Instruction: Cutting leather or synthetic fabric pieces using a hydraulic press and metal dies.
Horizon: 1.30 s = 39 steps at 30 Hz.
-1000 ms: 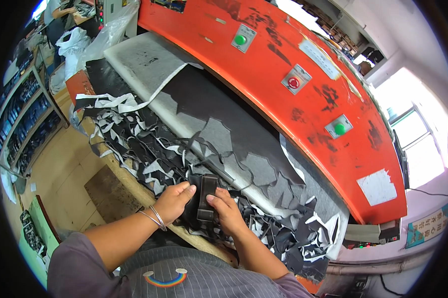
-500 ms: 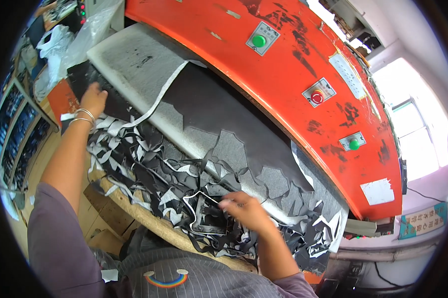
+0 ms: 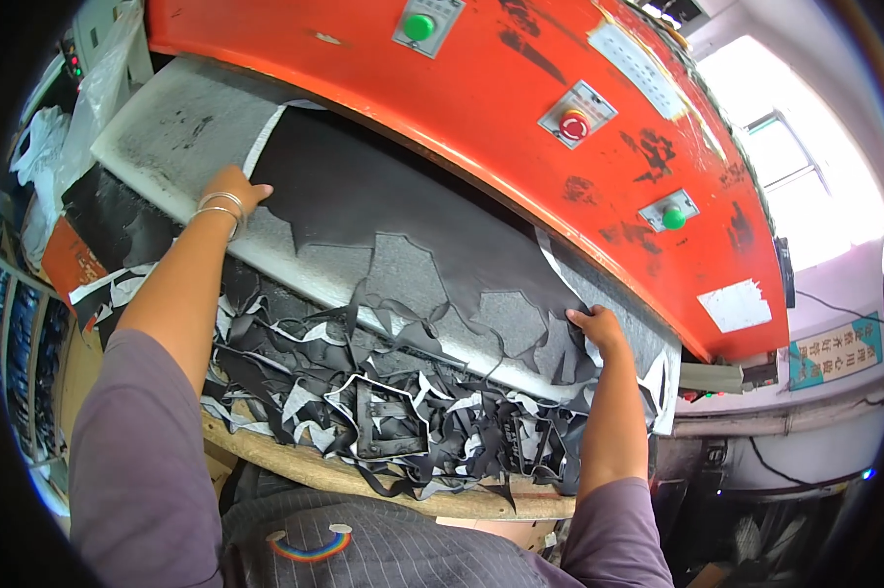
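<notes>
A dark leather sheet (image 3: 383, 186) with a pale underside and several cut-out gaps along its near side lies on the grey cutting board (image 3: 158, 118). My left hand (image 3: 234, 188), with bangles at its wrist, grips the sheet's left edge, thumb on top. At the sheet's right end, my right hand (image 3: 599, 327) pinches its edge between thumb and fingers. Closer to me, a metal cutting die (image 3: 391, 419) rests among black and white leather scraps (image 3: 310, 416). A second dark metal frame (image 3: 532, 439), partly covered by scraps, sits right of it.
The orange press beam (image 3: 442, 108) spans the far side, carrying green buttons (image 3: 673, 217) and a red stop button (image 3: 573, 124). A wooden edge (image 3: 295, 468) runs before my apron. Plastic bags (image 3: 40, 162) hang at far left; a shelf (image 3: 25, 343) stands below them.
My left hand has moved right from the dark piece at far left to the sheet's edge. My right hand has left the cutting die and taken the sheet's right end. The view has shifted.
</notes>
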{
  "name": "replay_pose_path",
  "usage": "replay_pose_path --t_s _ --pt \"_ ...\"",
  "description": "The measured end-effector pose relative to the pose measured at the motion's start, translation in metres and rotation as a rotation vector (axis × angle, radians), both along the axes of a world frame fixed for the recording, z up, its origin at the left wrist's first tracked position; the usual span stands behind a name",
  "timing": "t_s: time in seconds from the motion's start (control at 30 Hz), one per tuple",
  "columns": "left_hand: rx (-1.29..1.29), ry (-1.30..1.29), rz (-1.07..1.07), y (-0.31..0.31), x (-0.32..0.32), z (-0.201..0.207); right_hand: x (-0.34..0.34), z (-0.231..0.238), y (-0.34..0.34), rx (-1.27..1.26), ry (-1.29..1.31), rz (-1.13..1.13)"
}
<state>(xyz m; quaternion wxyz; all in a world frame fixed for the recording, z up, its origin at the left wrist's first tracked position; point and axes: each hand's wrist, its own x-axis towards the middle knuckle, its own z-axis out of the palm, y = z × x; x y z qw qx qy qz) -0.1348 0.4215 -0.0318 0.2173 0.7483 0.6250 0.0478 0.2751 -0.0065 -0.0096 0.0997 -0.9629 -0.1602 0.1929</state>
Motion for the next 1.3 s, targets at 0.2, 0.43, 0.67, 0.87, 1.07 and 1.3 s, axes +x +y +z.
replay_pose_path --t_s 0.2,0.43,0.67,0.87,1.07,1.3 --pt "-0.017 -0.039 0.03 0.009 0.002 -0.012 -0.008 0.01 -0.033 0.02 0.151 -0.07" --pt "0.0 -0.02 -0.125 -0.013 0.014 -0.018 0.009 -0.002 -0.121 0.068 -0.166 0.077" --pt "0.822 -0.172 -0.139 -0.064 0.013 -0.009 -0.053 0.018 -0.183 0.446 -0.488 0.201" --pt "-0.13 -0.452 -0.364 -0.239 0.118 0.078 -0.128 0.022 -0.201 0.336 -0.179 0.502" --pt "-1.292 -1.214 -0.944 -0.366 0.111 0.153 -0.145 -0.015 -0.216 0.282 -0.008 0.398" --pt "-1.267 -1.495 -1.419 -0.374 0.051 0.235 -0.157 -0.028 -0.196 0.12 -0.19 0.494"
